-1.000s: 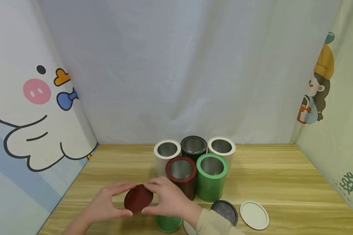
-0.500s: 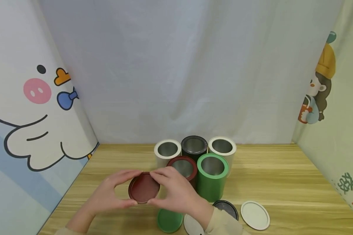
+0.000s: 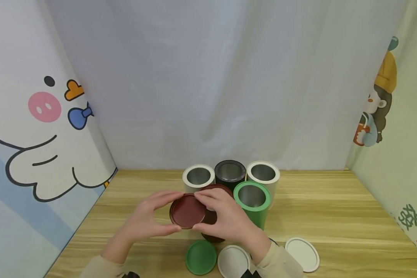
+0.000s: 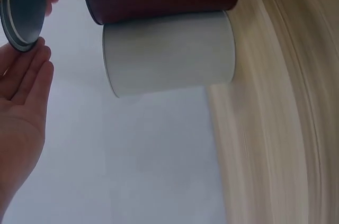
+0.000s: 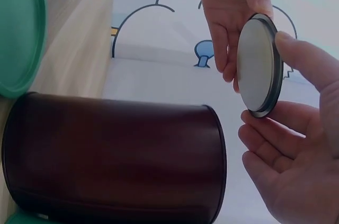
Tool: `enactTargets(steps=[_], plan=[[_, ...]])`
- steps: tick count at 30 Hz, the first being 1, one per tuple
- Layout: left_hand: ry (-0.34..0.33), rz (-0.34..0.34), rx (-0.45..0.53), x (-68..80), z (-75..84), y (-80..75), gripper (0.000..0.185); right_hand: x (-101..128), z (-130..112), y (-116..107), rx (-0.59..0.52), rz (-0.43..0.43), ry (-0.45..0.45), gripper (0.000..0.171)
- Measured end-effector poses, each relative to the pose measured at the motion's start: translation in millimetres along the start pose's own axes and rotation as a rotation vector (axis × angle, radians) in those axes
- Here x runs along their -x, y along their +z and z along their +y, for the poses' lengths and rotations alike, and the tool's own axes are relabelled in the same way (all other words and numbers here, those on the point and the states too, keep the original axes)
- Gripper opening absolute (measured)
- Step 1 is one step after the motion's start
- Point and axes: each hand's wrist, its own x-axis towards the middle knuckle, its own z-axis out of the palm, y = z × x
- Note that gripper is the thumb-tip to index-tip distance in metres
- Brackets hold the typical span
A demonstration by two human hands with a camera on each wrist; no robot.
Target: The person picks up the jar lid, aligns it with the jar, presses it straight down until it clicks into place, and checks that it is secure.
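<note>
Both hands hold the red lid (image 3: 187, 211) by its rim: the left hand (image 3: 146, 218) curls its fingers and thumb round the left edge, the right hand (image 3: 226, 218) pinches the right edge the same way, so the lid hangs between them, clear of the table (image 3: 333, 216). Its red top faces up toward the person and its grey underside shows in the wrist views (image 5: 256, 65). The red can (image 3: 213, 220) stands upright just behind and below the right hand, its mouth largely hidden by that hand and by the lid; the lid sits a little to the left of the can's mouth and above it, so the right hand is the nearer one to the can. Beyond the hands stand two white cans, a black can (image 3: 230, 172) and a green can (image 3: 253, 197). Nearer the person lie a green lid (image 3: 200, 257) and white lids.
</note>
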Motion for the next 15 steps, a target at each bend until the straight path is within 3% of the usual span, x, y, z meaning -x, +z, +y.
enactTargets(steps=[7, 15], plan=[[0.044, -0.016, 0.021, -19.9, -4.1, 15.6, 0.071, 5.5, 15.1, -9.1, 0.006, 0.021, -0.003, 0.066], [0.019, -0.024, 0.037, -36.8, -2.0, 30.8, 0.071, 12.6, 28.5, -18.2, 0.022, 0.016, 0.039, 0.066]])
